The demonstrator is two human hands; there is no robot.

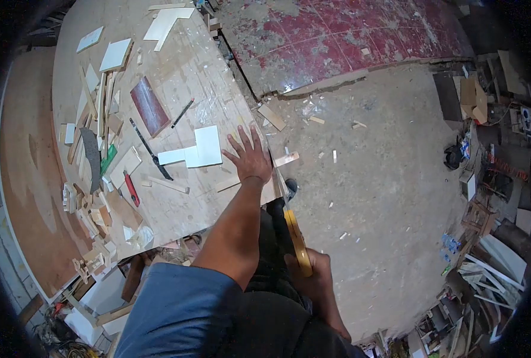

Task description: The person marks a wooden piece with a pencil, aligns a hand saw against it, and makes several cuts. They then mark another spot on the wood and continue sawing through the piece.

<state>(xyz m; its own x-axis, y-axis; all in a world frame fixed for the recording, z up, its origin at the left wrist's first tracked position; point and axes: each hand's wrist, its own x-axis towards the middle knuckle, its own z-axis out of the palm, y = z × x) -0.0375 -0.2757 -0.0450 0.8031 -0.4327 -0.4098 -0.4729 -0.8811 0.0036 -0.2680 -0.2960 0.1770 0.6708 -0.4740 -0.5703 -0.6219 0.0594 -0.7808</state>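
Note:
My left hand [253, 158] lies flat near the table's edge, fingers spread, over a narrow wooden strip [287, 159]. One end of that strip juts out past the edge; part of it is hidden under the palm. Below the edge, my right hand [316, 268] is closed around the yellow handle of a hand saw [297, 238]. The saw's thin blade runs up beside the table edge to the strip, close to my left hand. Left of my fingers lies a white board piece [207, 145], with a narrower white piece [172, 156] against it.
On the wooden table [188, 65] are a reddish-brown block [149, 106], a pencil [183, 113], a long black tool [151, 149], a red utility knife [131, 189] and many offcuts. Scraps dot the concrete floor [379, 209]. Clutter lines the right side.

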